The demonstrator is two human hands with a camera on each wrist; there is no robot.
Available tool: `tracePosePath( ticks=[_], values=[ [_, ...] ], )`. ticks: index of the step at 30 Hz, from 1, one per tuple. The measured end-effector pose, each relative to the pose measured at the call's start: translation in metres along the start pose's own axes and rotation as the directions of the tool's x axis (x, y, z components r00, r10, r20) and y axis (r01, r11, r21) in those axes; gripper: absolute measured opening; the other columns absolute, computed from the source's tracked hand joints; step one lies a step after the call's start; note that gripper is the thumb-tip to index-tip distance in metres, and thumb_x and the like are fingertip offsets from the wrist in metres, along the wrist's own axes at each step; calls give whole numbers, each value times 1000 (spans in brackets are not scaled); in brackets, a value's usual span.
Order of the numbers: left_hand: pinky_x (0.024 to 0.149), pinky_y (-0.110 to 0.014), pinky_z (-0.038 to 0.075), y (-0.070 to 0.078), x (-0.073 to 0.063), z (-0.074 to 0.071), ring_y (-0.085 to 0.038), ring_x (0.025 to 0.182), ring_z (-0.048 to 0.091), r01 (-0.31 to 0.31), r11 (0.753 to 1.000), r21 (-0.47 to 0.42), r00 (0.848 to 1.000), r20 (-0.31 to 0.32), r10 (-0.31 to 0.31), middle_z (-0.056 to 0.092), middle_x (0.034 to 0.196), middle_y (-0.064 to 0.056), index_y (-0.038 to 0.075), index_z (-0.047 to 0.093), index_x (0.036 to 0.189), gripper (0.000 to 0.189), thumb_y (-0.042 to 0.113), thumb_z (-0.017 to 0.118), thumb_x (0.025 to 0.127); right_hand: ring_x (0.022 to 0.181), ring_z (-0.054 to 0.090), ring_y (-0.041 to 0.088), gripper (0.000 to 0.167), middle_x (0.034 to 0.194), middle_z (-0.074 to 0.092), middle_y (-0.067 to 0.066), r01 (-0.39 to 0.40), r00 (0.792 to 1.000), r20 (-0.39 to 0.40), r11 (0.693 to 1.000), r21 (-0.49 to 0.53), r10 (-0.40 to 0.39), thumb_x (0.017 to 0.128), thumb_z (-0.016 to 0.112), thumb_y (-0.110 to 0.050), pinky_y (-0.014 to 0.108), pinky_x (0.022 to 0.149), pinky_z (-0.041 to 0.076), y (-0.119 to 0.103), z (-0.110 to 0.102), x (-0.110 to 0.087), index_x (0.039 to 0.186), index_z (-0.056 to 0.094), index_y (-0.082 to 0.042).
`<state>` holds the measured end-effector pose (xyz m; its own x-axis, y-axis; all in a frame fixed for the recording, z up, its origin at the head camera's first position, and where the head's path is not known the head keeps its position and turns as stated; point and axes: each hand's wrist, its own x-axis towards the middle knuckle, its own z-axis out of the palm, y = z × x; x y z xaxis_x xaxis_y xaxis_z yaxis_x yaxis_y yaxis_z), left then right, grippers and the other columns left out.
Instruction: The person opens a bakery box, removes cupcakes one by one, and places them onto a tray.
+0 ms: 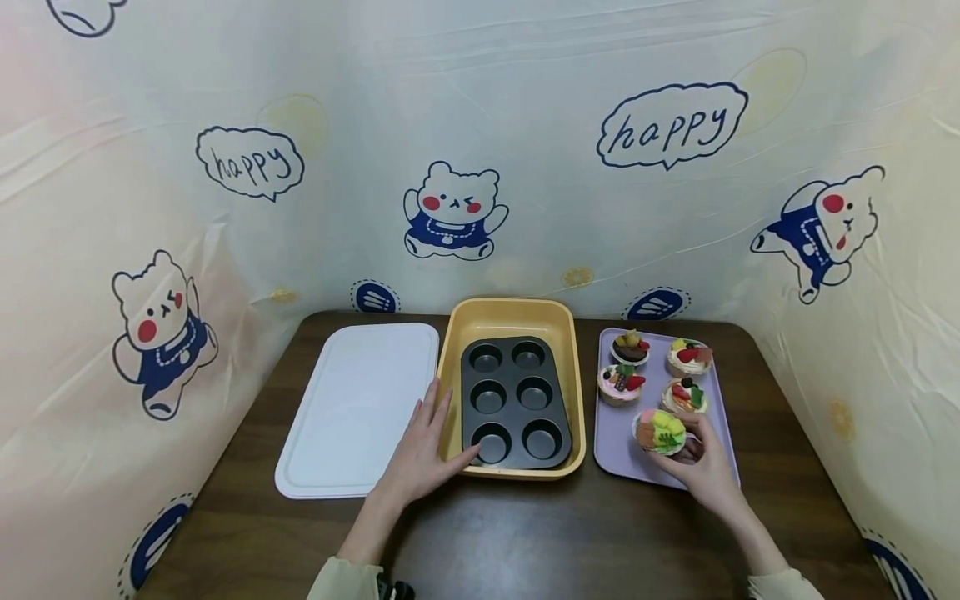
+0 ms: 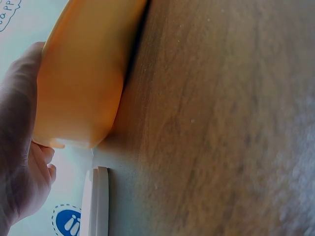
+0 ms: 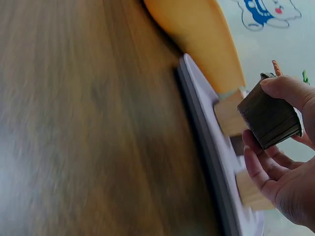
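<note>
My right hand [image 1: 705,462] pinches a toy cupcake [image 1: 660,431] between thumb and fingers, above the front of a lilac tray [image 1: 622,460]. Yellow, green and brown pieces top this cupcake; its dark pleated cup [image 3: 270,115] is tilted in the right wrist view. Several other cupcakes with fruit toppings stand on the tray, one of them a chocolate cupcake [image 1: 630,354]. At the front left corner of a yellow bin [image 1: 510,318], my left hand [image 1: 425,450] rests on the rim, fingers spread and fairly straight. A dark muffin pan [image 1: 513,408] lies inside the bin, its cups empty.
To the left of the bin lies a white board [image 1: 360,408] with a raised edge. Everything stands on a dark wooden table [image 1: 525,542]. A printed cloth [image 1: 525,100] hangs behind the table and along both sides.
</note>
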<state>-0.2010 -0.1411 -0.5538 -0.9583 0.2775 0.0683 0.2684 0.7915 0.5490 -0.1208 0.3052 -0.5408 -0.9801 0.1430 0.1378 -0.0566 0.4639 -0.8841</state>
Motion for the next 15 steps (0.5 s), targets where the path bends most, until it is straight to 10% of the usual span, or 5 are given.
tracePosePath(
  ticks=[15],
  values=[
    [130, -71, 34, 2, -1, -2, -49, 170, 22, 8, 1000, 3, 1000, 2, -8, -1, 189, -1, 20, 24, 177, 113, 77, 69, 91, 90, 55, -16, 68, 126, 62, 28, 12, 995, -92, 993, -121, -24, 82, 91, 8, 9, 70, 54, 25, -19, -8, 136, 50, 9]
  ],
)
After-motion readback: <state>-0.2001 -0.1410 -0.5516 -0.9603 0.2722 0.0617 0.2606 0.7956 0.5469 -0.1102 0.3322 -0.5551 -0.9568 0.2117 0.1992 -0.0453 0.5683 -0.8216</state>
